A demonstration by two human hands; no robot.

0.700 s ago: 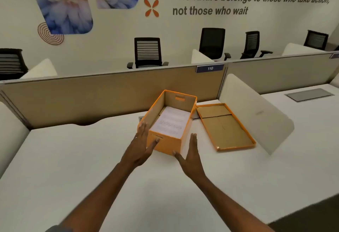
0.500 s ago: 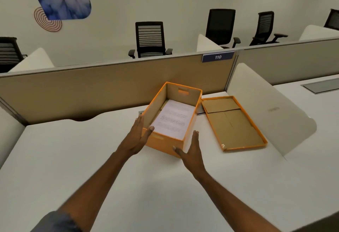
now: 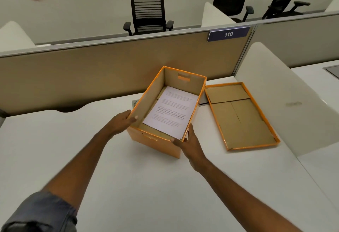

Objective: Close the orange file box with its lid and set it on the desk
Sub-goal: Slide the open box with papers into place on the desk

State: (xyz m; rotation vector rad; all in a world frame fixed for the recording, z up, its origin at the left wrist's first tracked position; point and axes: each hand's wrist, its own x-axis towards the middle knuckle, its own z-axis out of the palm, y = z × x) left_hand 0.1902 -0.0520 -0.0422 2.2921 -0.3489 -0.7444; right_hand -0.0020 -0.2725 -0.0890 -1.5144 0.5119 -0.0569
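**deskguy:** ok so where's everything sitting for you right now?

**boxwatcher:** the orange file box (image 3: 156, 141) is right between your hands, open on top, standing on the white desk (image 3: 128, 186). Your left hand (image 3: 122, 123) is wrapped over the near left corner, thumb hooked inside over the rim, fingers on the outer wall, so it's gripping the box. Your right hand (image 3: 190, 142) is at the near right corner, thumb across the front face, fingers up along the right wall. Looks like a clasp on the box too, palm pressed against it.

**deskguy:** and the lid?

**boxwatcher:** lid (image 3: 240, 116) is just past your right hand, off to the right, lying flat with its brown inside facing up. Its far end sits close beside the box's right wall, I can't tell if they actually touch.

**deskguy:** anything in the box?

**boxwatcher:** a printed sheet of paper (image 3: 171, 111) lying on the bottom, just ahead of both your thumbs. Beyond your hands there's the tan partition (image 3: 82, 77) with a "110" tag (image 3: 228, 33), and right of the lid a white divider panel (image 3: 286, 94).
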